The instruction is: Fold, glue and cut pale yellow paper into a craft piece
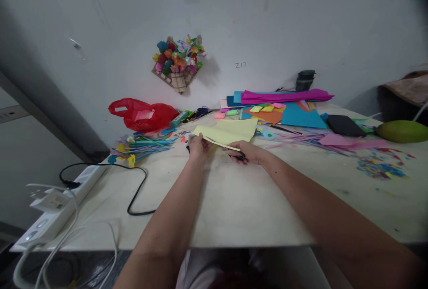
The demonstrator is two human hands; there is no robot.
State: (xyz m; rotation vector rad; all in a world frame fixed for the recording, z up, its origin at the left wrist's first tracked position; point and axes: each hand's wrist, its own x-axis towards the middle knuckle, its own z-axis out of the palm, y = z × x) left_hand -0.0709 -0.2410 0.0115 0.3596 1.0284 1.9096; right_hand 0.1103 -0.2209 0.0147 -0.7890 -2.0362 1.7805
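Yellow paper point(229, 129): held at the dial's centre, over the table point(174, 195).
Left hand point(199, 146): paper's near edge pinched, at 8 o'clock from its middle.
Right hand point(251, 151): black-handled scissors point(240, 157) gripped, at 4 o'clock.
Magenta sheets point(284, 97): stacked at 2 o'clock.
Red bag point(157, 117): seen at 9 o'clock.

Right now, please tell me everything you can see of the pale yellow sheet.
The sheet is pale yellow and thin, like paper or foam. Slightly curved, it is over the table, a narrow strip showing along its near edge. The left hand holds its near left part; the right hand has black-handled scissors by that edge, contact unclear.
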